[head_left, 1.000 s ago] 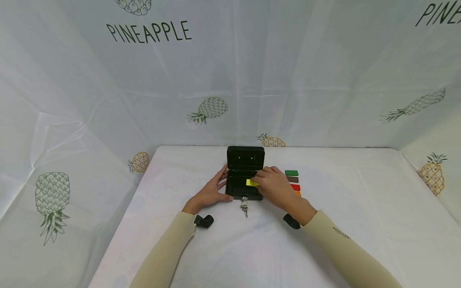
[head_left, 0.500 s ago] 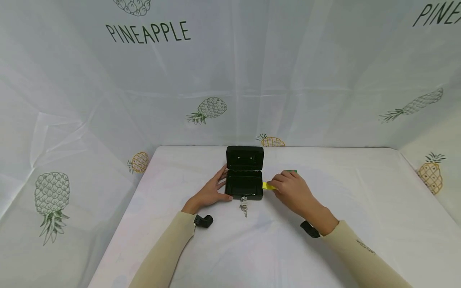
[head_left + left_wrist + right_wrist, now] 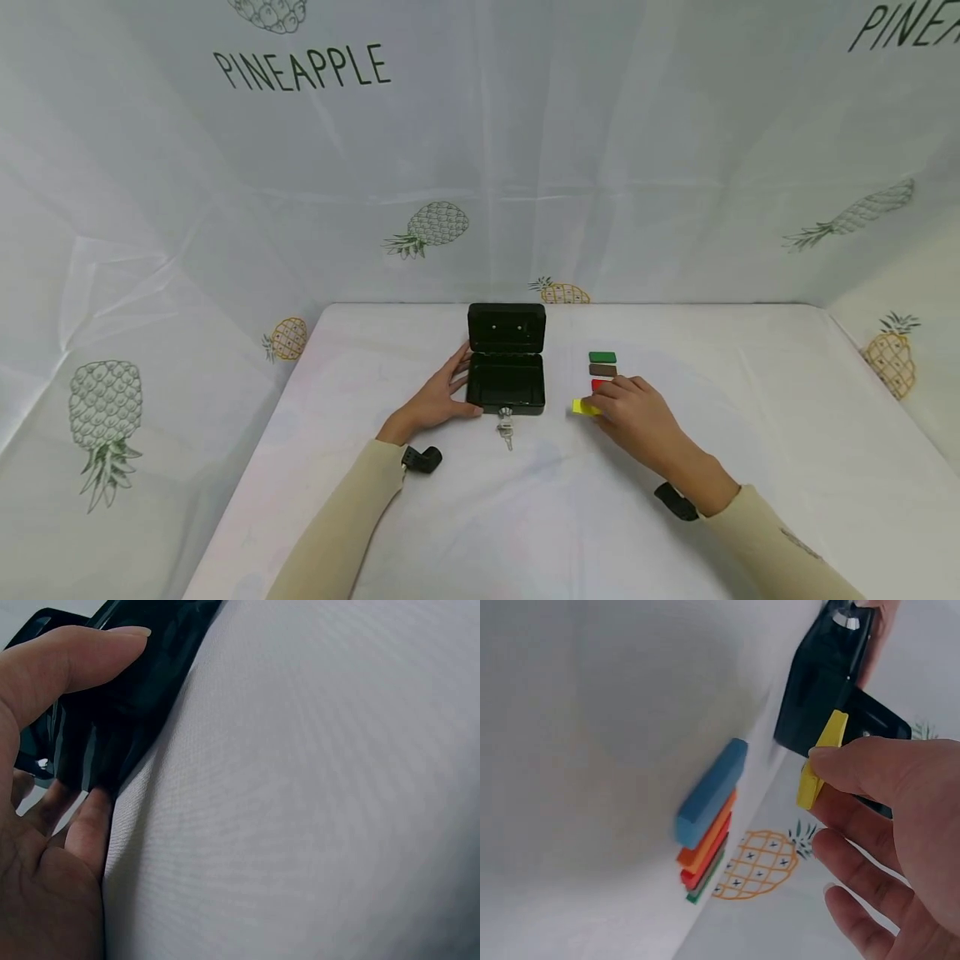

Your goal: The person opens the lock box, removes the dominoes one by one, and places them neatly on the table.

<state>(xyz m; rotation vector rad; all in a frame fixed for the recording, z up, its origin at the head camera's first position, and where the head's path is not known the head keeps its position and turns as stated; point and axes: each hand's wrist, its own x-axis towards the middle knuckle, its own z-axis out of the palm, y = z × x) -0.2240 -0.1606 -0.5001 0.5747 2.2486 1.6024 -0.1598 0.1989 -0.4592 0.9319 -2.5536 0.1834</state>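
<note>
A small black cash box [image 3: 506,382] stands on the table with its lid raised. My left hand [image 3: 431,406] rests against its left side, thumb at the front corner and fingers extended along the side. My right hand [image 3: 645,425], to the right of the box, pinches a yellow block [image 3: 825,761] between thumb and index finger, above the table. Near this hand lies a row of flat blocks: green [image 3: 602,357], brown [image 3: 602,369] and red [image 3: 598,385]. In the right wrist view an orange block [image 3: 697,855] and a blue block [image 3: 712,795] continue the row.
Keys [image 3: 506,429] hang from the lock at the box's front. A white cloth covers the table [image 3: 487,525]. Behind it hangs a white sheet [image 3: 637,167] printed with pineapples. Each wrist wears a small black camera [image 3: 422,459].
My right hand has drawn the yellow block out of the box and carried it right and nearer to me, beside the row. The left hand has stayed at the box.
</note>
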